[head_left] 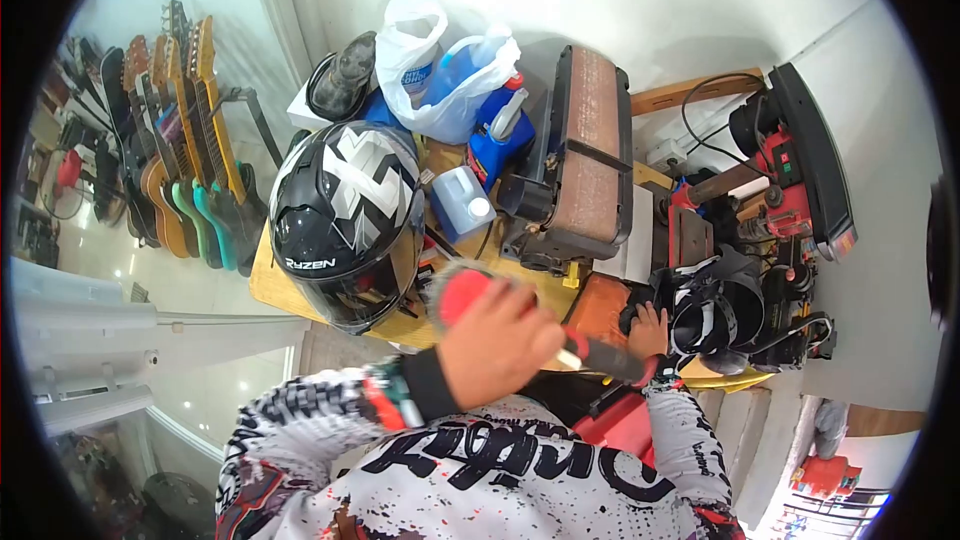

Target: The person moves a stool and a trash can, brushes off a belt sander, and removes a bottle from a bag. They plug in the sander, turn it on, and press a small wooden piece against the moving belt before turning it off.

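My left hand (503,342), blurred by motion, is closed round a red tool (464,296) with a fuzzy grey edge. A dark handle with red parts (612,358) runs from beside this hand toward my right wrist; whether it belongs to the same tool is unclear. My right hand (648,332) has its fingers apart and touches a small black item (634,306) at the right end of an orange-brown block (599,309).
A black-and-white helmet (345,225) stands on the wooden table (275,285). Behind are plastic bags (450,90), a whitish jug (461,202), a blue bottle (497,145) and a belt sander (590,155). Black straps (715,305) lie right; guitars (190,155) stand far left.
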### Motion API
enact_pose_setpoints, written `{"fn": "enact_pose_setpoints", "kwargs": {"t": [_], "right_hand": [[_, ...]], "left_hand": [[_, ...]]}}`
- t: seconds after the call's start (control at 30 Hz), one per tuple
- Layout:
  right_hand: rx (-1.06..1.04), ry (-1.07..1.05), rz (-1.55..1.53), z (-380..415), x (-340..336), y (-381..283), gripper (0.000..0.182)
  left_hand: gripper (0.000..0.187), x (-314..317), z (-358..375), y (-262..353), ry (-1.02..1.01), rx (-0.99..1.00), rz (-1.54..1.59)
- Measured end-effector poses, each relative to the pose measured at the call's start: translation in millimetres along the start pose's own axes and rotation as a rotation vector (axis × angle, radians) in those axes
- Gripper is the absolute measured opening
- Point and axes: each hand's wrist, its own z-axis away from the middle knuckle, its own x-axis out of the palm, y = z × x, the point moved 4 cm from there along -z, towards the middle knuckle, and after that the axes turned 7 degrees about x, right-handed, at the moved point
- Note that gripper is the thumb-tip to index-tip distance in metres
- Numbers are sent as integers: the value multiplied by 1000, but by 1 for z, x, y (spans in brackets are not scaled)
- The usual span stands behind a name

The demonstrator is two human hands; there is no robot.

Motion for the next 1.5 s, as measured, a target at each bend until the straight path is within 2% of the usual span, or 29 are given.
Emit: {"fn": "enact_pose_setpoints", "kwargs": {"t": [0.07, 0.13, 0.2, 0.27, 0.33, 0.37, 0.47, 0.57, 0.67, 0.7, 0.73, 0.8, 0.87, 0.93, 1.07, 1.13, 1.23, 1.3, 1.33, 1.37, 1.4, 1.43, 1.5], "right_hand": [[19, -35, -4, -3, 2, 1, 29], [14, 7, -24, 1, -2, 1, 30], [1, 17, -42, 1, -4, 1, 31], [3, 25, -68, 7, -2, 0, 32], [-3, 53, -87, 0, -9, 0, 33], [-2, 33, -90, 1, -14, -1, 33], [-8, 18, -98, 1, -9, 1, 33], [7, 23, -106, -1, -3, 3, 31], [4, 44, -133, 0, -5, 4, 31], [11, 35, -142, 2, -4, 4, 31], [12, 43, -150, 0, -4, 4, 31], [23, 49, -162, 1, -5, 5, 31], [17, 66, -154, 1, -6, 4, 30], [27, 52, -157, -2, -7, 5, 30], [36, 27, -162, -2, -16, 1, 30], [32, 4, -159, -3, -20, 1, 29], [85, -29, -243, -5, -44, -4, 26], [144, 74, -592, -2, -63, -4, 27], [156, 62, -599, 3, -74, -9, 27], [186, 151, -675, 7, -93, -10, 27], [214, 243, -748, 10, -114, -11, 27], [216, 338, -838, 13, -135, -14, 30], [196, 485, -920, 17, -203, -16, 36]], "left_hand": [[22, -55, -8, -23, 141, -273, 141], [22, -93, -9, -53, 256, -551, 50], [26, -124, -15, -98, 360, -837, 177], [42, -127, -11, -161, 387, -777, -23], [46, -99, -20, -243, 225, -853, -125], [47, -83, -26, -265, 180, -898, -128], [50, -39, -45, -306, 69, -1039, -172], [55, -13, -58, -325, 106, -1189, -166], [49, 7, -55, -349, 98, -1207, -80], [53, 13, -49, -365, 180, -1260, -54], [57, 19, -41, -377, 239, -1262, -18], [62, 18, -34, -378, 193, -1161, -74], [64, 21, -22, -382, 176, -1148, -99], [64, 19, -19, -369, 167, -1165, -135], [68, 25, -19, -381, 186, -1246, -187], [68, 28, -17, -385, 250, -1170, -109], [65, 28, -12, -387, 317, -1053, -214], [56, 7, -26, -356, 477, -905, -249], [51, -10, -36, -331, 580, -840, -224], [47, -27, -40, -315, 636, -770, -158], [40, -46, -47, -284, 618, -642, -311], [34, -65, -67, -231, 735, -673, 148], [23, -93, -77, -171, 607, -533, -81]]}}
